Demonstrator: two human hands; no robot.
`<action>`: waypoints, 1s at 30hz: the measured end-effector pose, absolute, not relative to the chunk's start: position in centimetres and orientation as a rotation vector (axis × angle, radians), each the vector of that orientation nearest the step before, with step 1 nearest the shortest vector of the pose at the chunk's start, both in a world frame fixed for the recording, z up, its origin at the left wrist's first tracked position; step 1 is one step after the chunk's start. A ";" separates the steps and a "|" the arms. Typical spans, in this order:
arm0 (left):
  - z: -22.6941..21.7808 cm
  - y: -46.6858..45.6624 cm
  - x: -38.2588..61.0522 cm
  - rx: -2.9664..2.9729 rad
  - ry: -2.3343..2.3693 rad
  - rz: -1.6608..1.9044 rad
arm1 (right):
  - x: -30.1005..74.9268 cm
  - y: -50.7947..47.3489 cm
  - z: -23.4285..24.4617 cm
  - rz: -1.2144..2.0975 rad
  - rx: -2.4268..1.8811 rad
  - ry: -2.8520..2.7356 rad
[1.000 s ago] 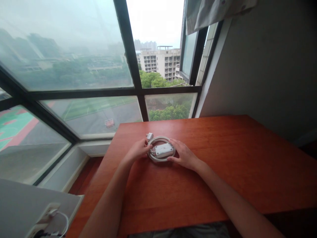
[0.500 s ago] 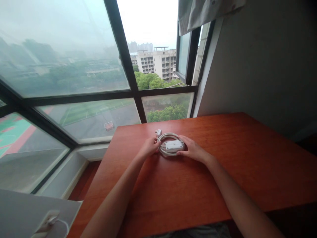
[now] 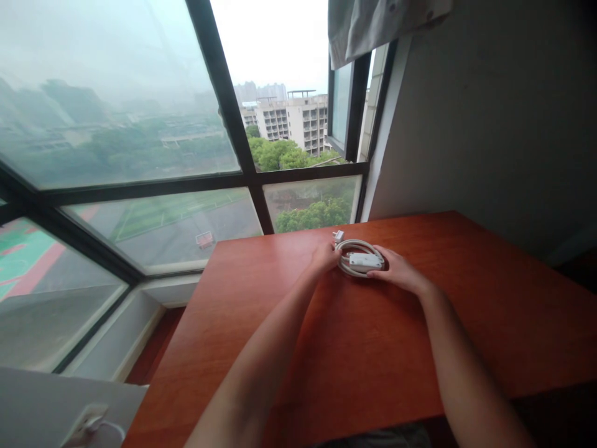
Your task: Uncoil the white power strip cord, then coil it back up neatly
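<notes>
A small white power strip (image 3: 365, 260) lies on a reddish wooden table (image 3: 364, 348), with its white cable (image 3: 347, 249) coiled in a ring around it. The white plug (image 3: 338, 236) sticks out at the coil's far left. My left hand (image 3: 324, 257) grips the coil's left side with curled fingers. My right hand (image 3: 396, 270) cups the coil's right side, fingers curved against the cable and the strip. Both arms reach far forward, and the bundle rests near the table's far edge.
Large windows with dark frames (image 3: 261, 177) stand just beyond the table's far edge. A grey wall (image 3: 489, 124) runs along the right, with cloth (image 3: 373, 25) hanging at the top. A white surface with a wall socket and cable (image 3: 88, 423) sits at the lower left.
Both hands have pushed the coiled power strip away from me and to the right, toward the table's far edge. The camera view has shifted with them.
</notes>
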State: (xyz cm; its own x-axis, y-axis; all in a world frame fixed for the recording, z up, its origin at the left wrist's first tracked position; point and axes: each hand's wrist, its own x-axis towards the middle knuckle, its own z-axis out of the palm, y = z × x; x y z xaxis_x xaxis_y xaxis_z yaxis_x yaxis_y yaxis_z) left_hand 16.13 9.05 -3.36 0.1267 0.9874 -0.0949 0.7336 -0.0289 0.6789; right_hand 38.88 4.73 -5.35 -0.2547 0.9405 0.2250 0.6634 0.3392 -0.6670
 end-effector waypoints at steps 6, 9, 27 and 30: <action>-3.9 9.0 17.3 1.818 1.628 0.595 | 40.3 5.1 -6.2 0.549 -1.468 -1.951; -4.4 8.0 15.7 1.770 1.592 0.640 | 39.9 5.0 -5.8 0.427 -1.466 -1.892; -6.6 1.2 7.6 1.448 1.240 0.833 | 34.6 4.0 -2.8 0.147 -1.371 -1.973; -6.7 1.2 7.8 1.447 1.250 0.820 | 36.9 4.0 -4.0 0.262 -1.443 -1.984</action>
